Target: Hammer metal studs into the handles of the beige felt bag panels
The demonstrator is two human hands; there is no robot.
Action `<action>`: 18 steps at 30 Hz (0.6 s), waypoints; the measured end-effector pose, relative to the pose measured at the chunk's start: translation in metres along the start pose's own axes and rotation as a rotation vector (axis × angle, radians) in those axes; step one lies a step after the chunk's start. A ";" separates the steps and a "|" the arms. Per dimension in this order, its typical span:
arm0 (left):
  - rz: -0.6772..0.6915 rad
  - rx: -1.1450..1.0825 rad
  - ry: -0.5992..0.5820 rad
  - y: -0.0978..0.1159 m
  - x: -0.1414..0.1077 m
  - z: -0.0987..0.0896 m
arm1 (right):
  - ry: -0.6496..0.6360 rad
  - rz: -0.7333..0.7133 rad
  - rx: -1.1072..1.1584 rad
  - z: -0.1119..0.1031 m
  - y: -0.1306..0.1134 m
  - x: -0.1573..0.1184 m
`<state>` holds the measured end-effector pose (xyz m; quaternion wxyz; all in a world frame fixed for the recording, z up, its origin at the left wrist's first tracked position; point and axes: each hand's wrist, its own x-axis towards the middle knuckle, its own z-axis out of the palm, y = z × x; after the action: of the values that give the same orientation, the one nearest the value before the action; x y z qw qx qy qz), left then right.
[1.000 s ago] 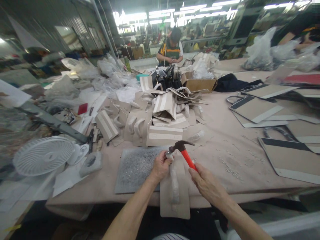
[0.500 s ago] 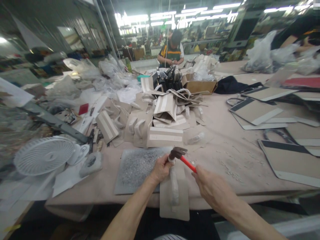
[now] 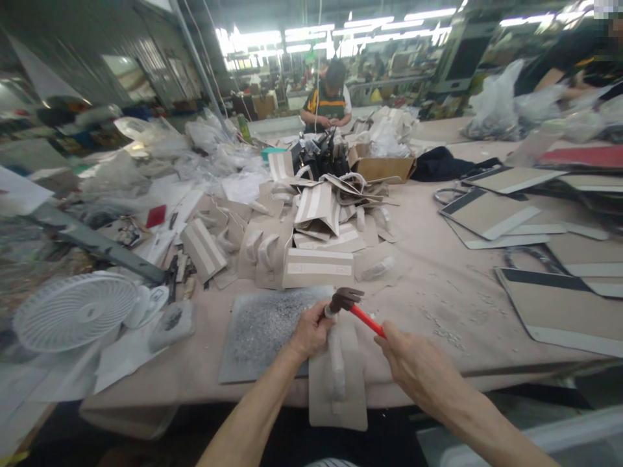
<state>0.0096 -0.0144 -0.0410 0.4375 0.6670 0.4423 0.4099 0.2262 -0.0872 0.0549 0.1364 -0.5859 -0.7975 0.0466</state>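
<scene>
While right hand (image 3: 407,358) clenches hammer (image 3: 363,318) | left hand (image 3: 310,332) pinches tool (image 3: 330,312) | off-centre blow could glance, bruising left hand.

- You are facing glare from overhead tubes (image 3: 431,13), which are burning out white.
- Soft, diffuse light is reaching your tabletop (image 3: 418,233); shadow is pooling beneath it.
- Lens distortion is stretching your edges, blurring the fan (image 3: 90,312).

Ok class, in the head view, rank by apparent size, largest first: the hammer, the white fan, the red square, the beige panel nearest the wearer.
1. White fan
2. Beige panel, partly covered
3. Hammer
4. Red square
</scene>
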 end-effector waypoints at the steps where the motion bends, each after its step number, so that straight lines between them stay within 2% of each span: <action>1: 0.000 -0.002 0.002 0.001 0.000 0.000 | -0.063 0.038 0.000 0.004 0.007 -0.001; 7: 0.004 0.002 0.016 -0.004 0.000 0.000 | -0.295 0.322 0.063 0.021 0.040 0.003; 9: -0.006 -0.019 0.025 -0.006 0.000 0.000 | -0.286 0.353 -0.014 0.032 0.045 0.005; 10: -0.010 -0.035 0.033 -0.006 0.000 0.000 | -0.231 0.340 -0.072 0.037 0.044 0.005; 12: -0.022 -0.068 0.049 -0.006 0.000 0.001 | -0.047 0.213 -0.157 0.042 0.033 0.006; 14: -0.040 -0.108 0.068 -0.005 0.000 0.003 | 0.074 -0.051 -0.137 0.042 0.012 0.005; 16: -0.071 -0.164 0.089 -0.003 0.002 0.006 | -0.010 -0.347 -0.061 0.042 -0.013 0.004; 18: -0.128 -0.258 0.123 -0.002 0.005 0.007 | -0.163 -0.541 -0.036 0.046 -0.036 0.003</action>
<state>0.0174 -0.0109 -0.0438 0.5168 0.5497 0.4534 0.4746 0.1791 -0.0913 0.0200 0.0687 -0.3483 -0.9339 0.0413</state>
